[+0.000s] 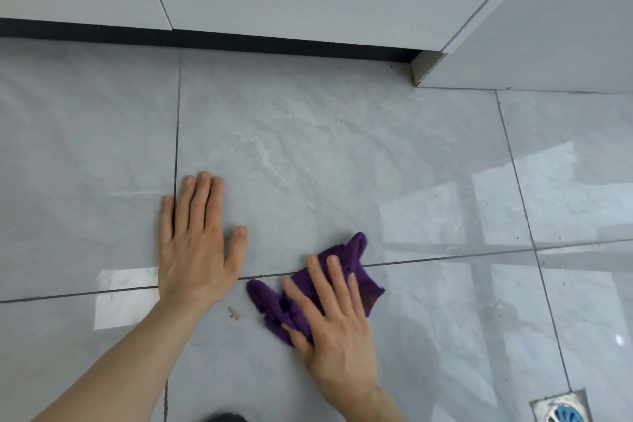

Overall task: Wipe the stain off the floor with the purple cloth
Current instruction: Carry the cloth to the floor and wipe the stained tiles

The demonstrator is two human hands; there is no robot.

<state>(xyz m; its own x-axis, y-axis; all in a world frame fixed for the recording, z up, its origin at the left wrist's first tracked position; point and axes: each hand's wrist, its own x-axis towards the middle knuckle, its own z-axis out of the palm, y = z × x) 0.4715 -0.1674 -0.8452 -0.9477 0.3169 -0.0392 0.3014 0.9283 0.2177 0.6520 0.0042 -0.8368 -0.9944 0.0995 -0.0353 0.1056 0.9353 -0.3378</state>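
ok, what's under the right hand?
The right hand presses the crumpled purple cloth onto the floor, across a grout line. The floor beneath the cloth is covered, so any stain there can't be seen. A small brown mark lies beside it.

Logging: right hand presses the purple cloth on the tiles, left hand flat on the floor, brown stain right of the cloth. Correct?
One error: the head view shows the brown stain left of the purple cloth. The right hand presses the cloth and the left hand lies flat on the floor, as stated.
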